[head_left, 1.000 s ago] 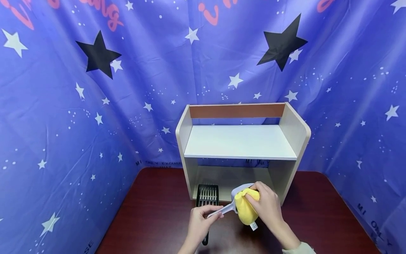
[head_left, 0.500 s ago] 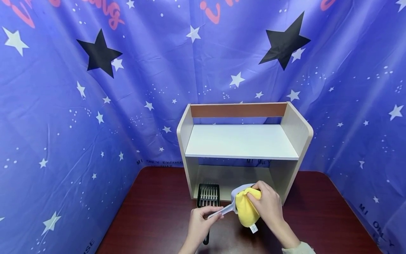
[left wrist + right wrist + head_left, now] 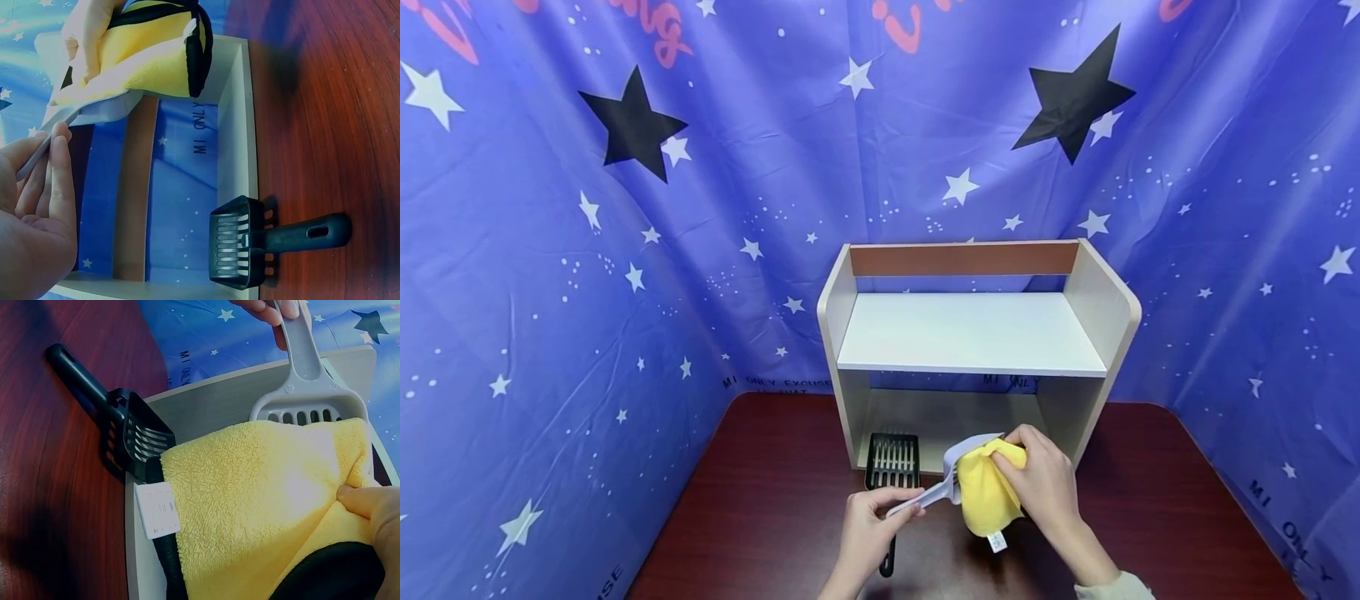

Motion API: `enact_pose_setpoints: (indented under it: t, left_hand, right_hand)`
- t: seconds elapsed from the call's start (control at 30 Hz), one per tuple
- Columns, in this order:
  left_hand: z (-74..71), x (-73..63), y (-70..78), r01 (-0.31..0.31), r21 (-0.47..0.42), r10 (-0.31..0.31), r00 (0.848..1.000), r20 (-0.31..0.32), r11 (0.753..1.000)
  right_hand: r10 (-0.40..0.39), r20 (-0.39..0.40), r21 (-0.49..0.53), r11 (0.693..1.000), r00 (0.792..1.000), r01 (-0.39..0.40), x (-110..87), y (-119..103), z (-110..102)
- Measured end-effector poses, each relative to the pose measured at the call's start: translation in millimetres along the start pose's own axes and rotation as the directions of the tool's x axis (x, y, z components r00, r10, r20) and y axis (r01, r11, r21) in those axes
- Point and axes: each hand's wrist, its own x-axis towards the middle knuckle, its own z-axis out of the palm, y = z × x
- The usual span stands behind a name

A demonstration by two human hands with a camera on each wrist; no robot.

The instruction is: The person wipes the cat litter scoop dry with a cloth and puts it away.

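Note:
A light grey slotted litter scoop [image 3: 305, 353] is held up in front of the shelf, its handle pinched between the thumb and fingers of my left hand [image 3: 867, 533]. My right hand [image 3: 1047, 482] grips a yellow towel [image 3: 988, 498] with black edging and a white tag [image 3: 158, 509]. The towel lies over the scoop's head, and a row of slots shows above its edge in the right wrist view. Part of the scoop's head is hidden behind the cloth. To the left, a black litter scoop [image 3: 294, 239] rests with its slotted head at the shelf's front edge.
A pale two-tier shelf [image 3: 970, 333] stands on the dark red-brown table [image 3: 745, 492], behind both hands. A blue curtain [image 3: 760, 150] with stars hangs around the back and sides. The black scoop's handle sticks out toward the table's front.
My right hand has shifted slightly right, drawing the towel's upper part with it, and more of the grey scoop's slots show. My left hand stays nearly in place. The black scoop has not moved.

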Motion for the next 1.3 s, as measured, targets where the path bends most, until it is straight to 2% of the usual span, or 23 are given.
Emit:
enact_pose_setpoints:
  t: [0.3,0.83,1.1,1.3]
  left_hand:
    - [-2.5,0.8,1.9,-0.015,-0.012,0.015,1.0,0.012,1.0]
    - [-8.9,0.4,-1.3,-0.037,0.019,0.037,0.999,-0.005,0.999]
    - [-11.0,0.7,0.2,-0.005,-0.01,0.005,1.0,0.005,1.0]
    - [-14.3,-0.2,-1.4,-0.035,0.004,0.034,0.999,0.017,0.999]
  right_hand:
    - [-0.008,-0.013,-0.015,1.0,1.0,0.008,1.4,1.4,-5.9]
    - [0.007,0.003,0.001,1.0,1.0,-0.007,1.7,7.8,-8.3]
    - [0.017,0.013,0.016,1.0,1.0,-0.017,2.3,9.8,-11.6]
    - [0.001,0.027,0.018,1.0,1.0,-0.001,2.3,12.0,-11.6]
